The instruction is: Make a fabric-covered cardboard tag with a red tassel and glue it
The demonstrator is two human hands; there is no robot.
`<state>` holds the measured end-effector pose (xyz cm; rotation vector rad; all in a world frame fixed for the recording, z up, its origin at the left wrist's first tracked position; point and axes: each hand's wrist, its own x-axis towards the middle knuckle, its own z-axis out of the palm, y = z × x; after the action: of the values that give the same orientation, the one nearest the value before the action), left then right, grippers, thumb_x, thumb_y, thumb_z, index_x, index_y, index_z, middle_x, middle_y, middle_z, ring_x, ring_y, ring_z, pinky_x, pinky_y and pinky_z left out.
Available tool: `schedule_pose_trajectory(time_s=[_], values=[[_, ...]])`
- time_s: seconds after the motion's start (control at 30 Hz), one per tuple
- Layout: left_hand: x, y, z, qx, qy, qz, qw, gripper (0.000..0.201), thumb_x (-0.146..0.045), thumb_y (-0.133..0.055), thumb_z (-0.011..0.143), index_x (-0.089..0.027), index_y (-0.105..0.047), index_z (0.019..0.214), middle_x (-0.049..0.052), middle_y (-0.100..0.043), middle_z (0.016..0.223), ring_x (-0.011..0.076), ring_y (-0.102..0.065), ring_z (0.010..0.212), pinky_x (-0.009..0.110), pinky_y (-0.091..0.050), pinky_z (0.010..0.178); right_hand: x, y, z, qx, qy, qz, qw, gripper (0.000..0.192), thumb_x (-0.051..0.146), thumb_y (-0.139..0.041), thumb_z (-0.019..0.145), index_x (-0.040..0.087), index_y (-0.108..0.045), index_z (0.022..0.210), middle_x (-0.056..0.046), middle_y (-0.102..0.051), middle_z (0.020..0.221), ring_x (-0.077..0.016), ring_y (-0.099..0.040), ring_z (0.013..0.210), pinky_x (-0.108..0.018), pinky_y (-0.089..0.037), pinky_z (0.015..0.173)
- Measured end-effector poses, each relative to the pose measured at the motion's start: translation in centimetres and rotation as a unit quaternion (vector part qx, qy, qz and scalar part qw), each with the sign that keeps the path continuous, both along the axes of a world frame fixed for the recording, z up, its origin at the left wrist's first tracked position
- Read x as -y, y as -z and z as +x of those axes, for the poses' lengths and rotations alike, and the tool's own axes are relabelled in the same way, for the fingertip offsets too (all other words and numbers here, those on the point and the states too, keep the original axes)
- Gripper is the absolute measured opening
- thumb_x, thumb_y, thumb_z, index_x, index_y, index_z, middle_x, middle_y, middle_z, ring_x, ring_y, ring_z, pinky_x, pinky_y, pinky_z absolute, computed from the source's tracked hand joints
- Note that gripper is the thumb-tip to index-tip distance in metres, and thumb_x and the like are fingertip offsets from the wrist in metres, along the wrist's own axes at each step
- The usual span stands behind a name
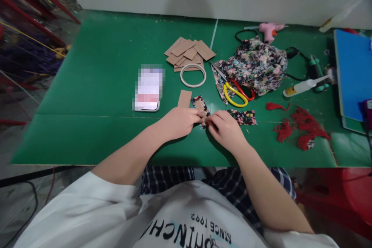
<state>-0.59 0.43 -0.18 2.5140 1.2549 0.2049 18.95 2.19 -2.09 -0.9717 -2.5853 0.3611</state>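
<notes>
Left hand [179, 121] and right hand [225, 130] meet at the table's [95, 97] front centre, both pinching a floral-covered card [201, 107] between fingertips. A bare card [185, 98] lies just behind the left hand; a fabric strip [245, 117] lies beside the right.

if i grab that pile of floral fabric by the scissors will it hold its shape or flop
The floral fabric lies crumpled in soft folds, so it would likely flop and drape. It looks thin, probably light. The scissors rest partly on its edge and might get dragged along.
</notes>
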Motion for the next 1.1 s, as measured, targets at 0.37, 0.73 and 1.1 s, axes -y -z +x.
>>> schedule_pose_trajectory(time_s=[0.37, 0.73, 1.1], values=[[0.2, -0.3, 0.1, 0.002, -0.01, -0.023, 1.0, 0.038, -0.006, -0.039, 0.081, -0.022, -0.065, 0.105, -0.002, -0.058, 0.123, 0.0121, -0.054, 0.112, 0.023, -0.047, 0.09, 0.9, -0.5, -0.5, 0.015, -0.009, 0.055, 0.998, 0.023, 0.011, -0.045, 0.083, 0.014, -0.067, 0.079, -0.009, -0.064, 0.081, -0.0199, -0.048, 0.082, -0.032, -0.045, 0.074], [0.3, -0.4, 0.1, -0.009, -0.003, 0.001, 1.0, 0.039, -0.01, -0.041, 0.083, -0.028, -0.061, 0.111, -0.003, -0.058, 0.122, 0.0135, -0.058, 0.104, 0.022, -0.049, 0.079, 0.5, -0.8, 0.1, -0.082, 0.051, -0.007, 0.995, 0.021, 0.008, -0.043, 0.08, 0.016, -0.062, 0.079, -0.006, -0.063, 0.076, -0.0178, -0.054, 0.077, -0.031, -0.045, 0.072], [0.8, -1.0, 0.9, -0.05, 0.006, 0.03, 0.998, 0.034, -0.013, -0.041, 0.086, -0.026, -0.061, 0.111, 0.002, -0.059, 0.117, 0.017, -0.06, 0.099, 0.025, -0.049, 0.072, 0.4, -0.5, 0.7, 0.018, 0.058, 0.044, 0.997, 0.025, 0.014, -0.046, 0.082, 0.018, -0.07, 0.086, -0.007, -0.065, 0.086, -0.0204, -0.05, 0.081, -0.033, -0.045, 0.071]])
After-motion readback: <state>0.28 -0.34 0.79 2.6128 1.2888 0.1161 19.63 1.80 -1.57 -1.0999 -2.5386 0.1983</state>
